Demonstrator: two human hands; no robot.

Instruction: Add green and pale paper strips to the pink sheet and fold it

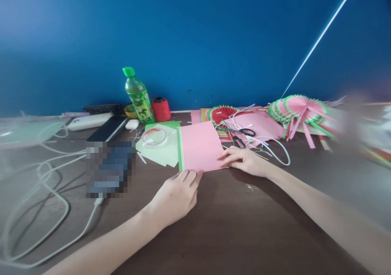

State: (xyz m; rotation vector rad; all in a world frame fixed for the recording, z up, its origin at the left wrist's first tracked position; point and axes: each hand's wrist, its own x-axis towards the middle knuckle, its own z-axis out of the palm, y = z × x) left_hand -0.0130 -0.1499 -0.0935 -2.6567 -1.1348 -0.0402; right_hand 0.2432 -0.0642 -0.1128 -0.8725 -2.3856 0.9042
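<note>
A pink sheet of paper (200, 145) lies flat on the table, with green and pale strips showing along its left edge. My left hand (180, 191) is closed at the near edge of this paper, its fingers curled and its thumb tucked in. At the near right corner, my right hand (246, 161) pinches the sheet with its fingertips on top. The thumb's exact hold there is partly hidden. Close behind the right hand lie black-handled scissors (240, 134). Pale green paper (161, 149) with a roll of clear tape (154, 137) on it sits left of the pink sheet.
A green-capped bottle (139, 98) and a red thread spool (161, 109) stand near the blue wall. Folded paper fans (301, 108) are at the right, a white cord (285, 155) before them. At the left lie a blurred-out phone (111, 169) and looping cables (65, 206).
</note>
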